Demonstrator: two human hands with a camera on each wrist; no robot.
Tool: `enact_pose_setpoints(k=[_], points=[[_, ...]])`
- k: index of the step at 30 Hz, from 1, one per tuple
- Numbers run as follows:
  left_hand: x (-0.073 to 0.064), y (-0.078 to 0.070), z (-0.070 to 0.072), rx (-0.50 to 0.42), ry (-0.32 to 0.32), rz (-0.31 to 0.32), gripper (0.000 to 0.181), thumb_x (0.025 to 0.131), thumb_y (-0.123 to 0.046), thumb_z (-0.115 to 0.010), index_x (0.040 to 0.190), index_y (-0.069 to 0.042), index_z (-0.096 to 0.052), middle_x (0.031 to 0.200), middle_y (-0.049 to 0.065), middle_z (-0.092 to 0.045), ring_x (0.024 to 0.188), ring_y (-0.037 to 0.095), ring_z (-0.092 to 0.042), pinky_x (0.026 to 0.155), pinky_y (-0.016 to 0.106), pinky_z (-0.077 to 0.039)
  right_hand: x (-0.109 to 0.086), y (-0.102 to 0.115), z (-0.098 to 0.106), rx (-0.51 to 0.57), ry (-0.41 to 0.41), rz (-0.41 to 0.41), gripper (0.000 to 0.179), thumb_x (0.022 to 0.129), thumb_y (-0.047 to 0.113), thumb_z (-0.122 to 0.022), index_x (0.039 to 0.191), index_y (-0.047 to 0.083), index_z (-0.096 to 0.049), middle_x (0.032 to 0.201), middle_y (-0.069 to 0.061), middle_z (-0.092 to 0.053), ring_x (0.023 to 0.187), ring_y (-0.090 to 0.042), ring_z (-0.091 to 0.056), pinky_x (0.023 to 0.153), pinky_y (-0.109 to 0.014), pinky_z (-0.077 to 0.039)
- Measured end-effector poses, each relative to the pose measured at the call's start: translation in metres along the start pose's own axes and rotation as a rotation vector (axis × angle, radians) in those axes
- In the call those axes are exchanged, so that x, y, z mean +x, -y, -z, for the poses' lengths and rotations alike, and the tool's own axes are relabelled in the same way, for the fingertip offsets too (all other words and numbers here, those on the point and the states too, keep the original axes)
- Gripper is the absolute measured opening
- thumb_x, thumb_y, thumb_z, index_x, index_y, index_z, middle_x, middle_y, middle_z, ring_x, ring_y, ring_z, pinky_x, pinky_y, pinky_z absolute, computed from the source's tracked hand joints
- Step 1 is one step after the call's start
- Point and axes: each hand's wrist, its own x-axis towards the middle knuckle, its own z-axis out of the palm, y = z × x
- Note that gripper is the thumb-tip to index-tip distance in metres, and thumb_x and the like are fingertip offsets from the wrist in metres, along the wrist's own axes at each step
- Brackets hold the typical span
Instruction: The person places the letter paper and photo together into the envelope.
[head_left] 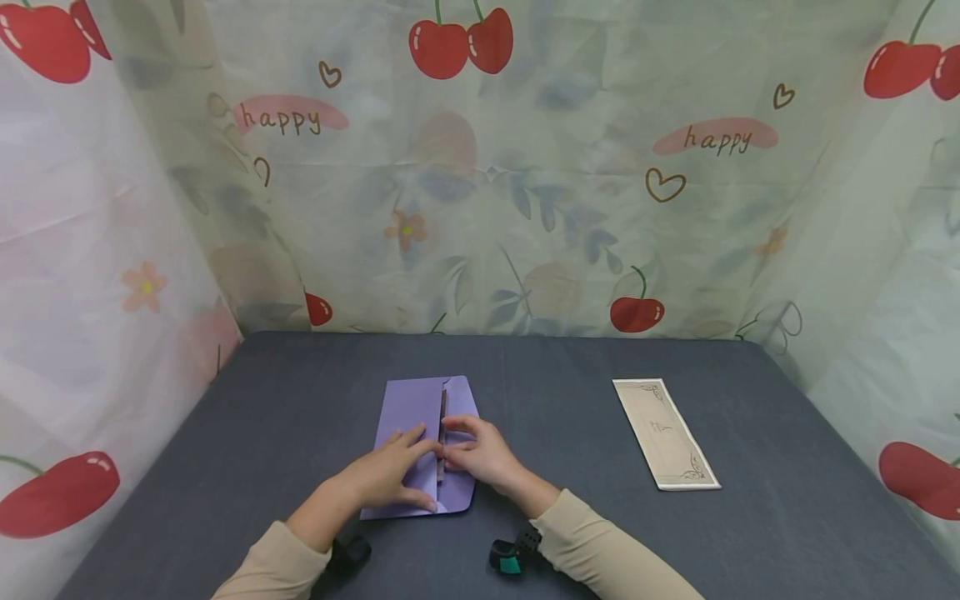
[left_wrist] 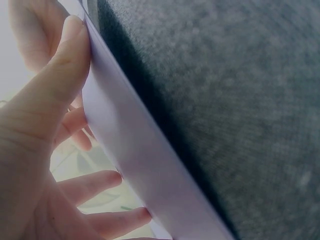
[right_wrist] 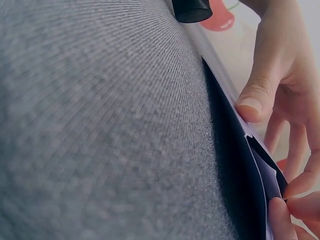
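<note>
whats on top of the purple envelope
The left hand rests on the purple envelope, and the right hand is at its opening. Whatever part lies directly beneath the hands is covered and cannot be seen.

Purple envelope (head_left: 407,404) on dark grey table (head_left: 555,417); flap (head_left: 461,398) unfolded rightward, mouth (head_left: 442,407) parted.

Beige sleeves (head_left: 603,542), black wrist cameras (head_left: 525,543)

My left hand (head_left: 386,477) covers part of the flat purple paper envelope (head_left: 408,402); something dark (head_left: 443,406) inside it is mostly hidden, perhaps paper. The marking (head_left: 662,427) on the beige rectangular paper card (head_left: 643,400) is too small to read. My cream cloth sleeves (head_left: 607,546) are cut off on the near side.
</note>
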Motion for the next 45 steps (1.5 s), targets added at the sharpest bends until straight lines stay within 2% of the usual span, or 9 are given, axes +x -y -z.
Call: enact_pose_setpoints(k=[13,24,32,39,45], points=[[0.000,0.000,0.000,0.006,0.004,0.002,0.067,0.070,-0.051,-0.075,0.125,-0.022,-0.050,0.147,0.026,-0.032,0.129,0.059,-0.029,0.096,0.068,-0.034,0.003,-0.002,0.000,-0.003,-0.006,-0.005,0.044,0.085,-0.010,-0.054,0.128,-0.010,-0.044,0.135,-0.030,-0.044,0.100,-0.031,-0.066,0.074,-0.027,-0.056],[0.000,0.000,0.000,0.001,0.017,0.008,0.062,0.070,-0.051,-0.074,0.121,-0.025,-0.051,0.148,0.026,-0.031,0.129,0.059,-0.029,0.095,0.068,-0.034,-0.001,0.000,0.006,-0.025,-0.034,-0.030,0.044,0.086,-0.009,-0.054,0.129,-0.008,-0.045,0.135,-0.030,-0.046,0.099,-0.031,-0.066,0.076,-0.030,-0.056],[0.001,-0.001,0.000,-0.014,0.013,0.012,0.062,0.069,-0.051,-0.075,0.120,-0.024,-0.051,0.148,0.026,-0.031,0.128,0.061,-0.028,0.094,0.069,-0.034,-0.005,0.000,0.018,-0.050,-0.032,-0.017,0.044,0.085,-0.005,-0.057,0.128,-0.008,-0.046,0.127,-0.031,-0.052,0.098,-0.031,-0.066,0.076,-0.032,-0.056],[0.000,-0.001,0.001,-0.008,0.016,0.021,0.063,0.069,-0.052,-0.074,0.121,-0.025,-0.051,0.148,0.025,-0.030,0.129,0.059,-0.028,0.095,0.069,-0.033,-0.012,0.004,0.034,-0.075,-0.061,-0.025,0.041,0.086,-0.003,-0.059,0.125,-0.009,-0.049,0.117,-0.031,-0.058,0.094,-0.030,-0.067,0.076,-0.035,-0.056],[0.000,-0.001,0.000,-0.011,0.009,0.009,0.063,0.069,-0.052,-0.075,0.121,-0.024,-0.051,0.148,0.026,-0.031,0.129,0.060,-0.028,0.096,0.069,-0.032,-0.020,0.003,0.046,-0.110,-0.084,-0.050,0.039,0.086,-0.002,-0.059,0.123,-0.008,-0.050,0.112,-0.029,-0.061,0.088,-0.023,-0.067,0.075,-0.034,-0.056]])
